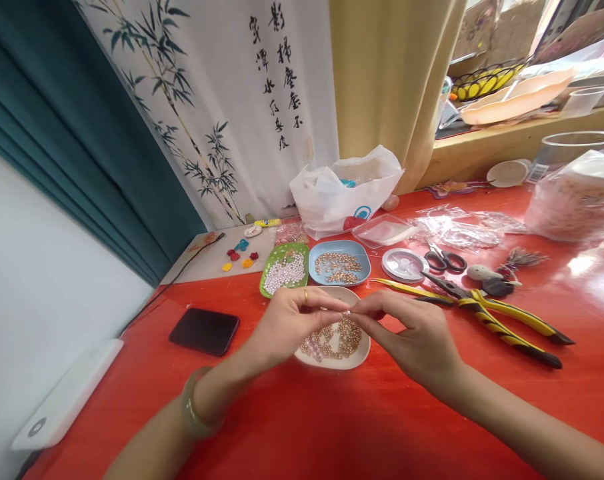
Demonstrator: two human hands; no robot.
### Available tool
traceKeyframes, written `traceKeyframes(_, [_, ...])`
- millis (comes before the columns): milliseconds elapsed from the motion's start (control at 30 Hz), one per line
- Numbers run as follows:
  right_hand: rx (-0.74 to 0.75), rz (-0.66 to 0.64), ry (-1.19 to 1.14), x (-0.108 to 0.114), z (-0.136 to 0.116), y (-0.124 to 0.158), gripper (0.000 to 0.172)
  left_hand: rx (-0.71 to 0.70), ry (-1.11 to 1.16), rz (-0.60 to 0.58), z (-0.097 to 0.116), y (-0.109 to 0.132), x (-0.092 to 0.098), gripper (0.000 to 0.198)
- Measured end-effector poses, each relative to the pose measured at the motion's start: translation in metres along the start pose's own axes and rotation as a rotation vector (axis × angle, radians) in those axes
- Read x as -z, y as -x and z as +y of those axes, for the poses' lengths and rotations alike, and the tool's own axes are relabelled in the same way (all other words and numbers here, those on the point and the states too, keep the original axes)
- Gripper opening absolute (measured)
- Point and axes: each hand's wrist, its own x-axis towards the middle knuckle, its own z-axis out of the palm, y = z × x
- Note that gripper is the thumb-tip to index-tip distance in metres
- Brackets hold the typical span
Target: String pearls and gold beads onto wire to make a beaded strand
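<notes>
My left hand and my right hand meet above a white dish of gold and clear pinkish beads. Thumb and forefinger of each are pinched together, tip to tip, on a small pale bead. Fingertips cover most of it, so any thread or wire there cannot be made out. Just behind stand a green dish with white pearl beads and a blue dish with gold beads.
Yellow-and-black pliers, scissors and a round lidded case lie to the right. A phone rests at left. Behind are a white plastic bag and small coloured flowers. A large wrapped tub stands far right.
</notes>
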Motion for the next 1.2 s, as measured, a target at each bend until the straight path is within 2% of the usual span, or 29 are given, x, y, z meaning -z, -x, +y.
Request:
traceKeyframes(133, [0.115, 0.045, 0.079, -0.0001, 0.0004, 0.0014, 0.006, 0.029, -0.002, 0.004, 0.0015, -0.0001, -0.001, 0.011])
traceKeyframes(267, [0.155, 0.047, 0.114, 0.0003, 0.0009, 0.002, 0.006, 0.032, -0.015, 0.014, 0.0025, -0.0002, -0.0013, 0.012])
traceKeyframes(400, [0.142, 0.035, 0.092, -0.0005, 0.0014, 0.0019, 0.006, 0.045, -0.025, 0.033, 0.0006, -0.0009, -0.0002, 0.014])
traceKeyframes(533, [0.067, 0.01, 0.024, -0.0011, -0.0001, -0.0002, 0.006, 0.019, -0.014, 0.062, -0.001, 0.0002, -0.0012, 0.018])
traceKeyframes(700, [-0.083, -0.064, -0.067, -0.0006, -0.0043, -0.0039, 0.01, -0.179, -0.134, 0.086, -0.0017, 0.0036, -0.0024, 0.008])
traceKeyframes(833, [-0.169, -0.097, -0.095, -0.0008, -0.005, -0.0053, 0.013, -0.412, -0.329, 0.063, -0.0048, 0.0047, -0.0005, 0.013])
traceKeyframes(900, [-0.187, -0.099, -0.103, -0.0012, -0.0043, -0.0051, 0.015, -0.455, -0.383, 0.06, -0.0059, 0.0046, 0.0004, 0.014])
traceKeyframes(1033, [-0.132, -0.077, -0.071, -0.0024, -0.0031, -0.0031, 0.012, -0.372, -0.409, 0.05, -0.0049, 0.0039, 0.0003, 0.012])
traceKeyframes(1133, [-0.016, -0.036, -0.011, -0.0036, -0.0033, -0.0005, 0.004, -0.264, -0.367, 0.037, -0.0027, 0.0034, -0.0009, 0.01])
traceKeyframes(1200, [0.076, -0.008, 0.028, -0.0045, -0.0035, 0.001, 0.009, -0.185, -0.313, 0.022, -0.0014, 0.0029, -0.0017, 0.011])
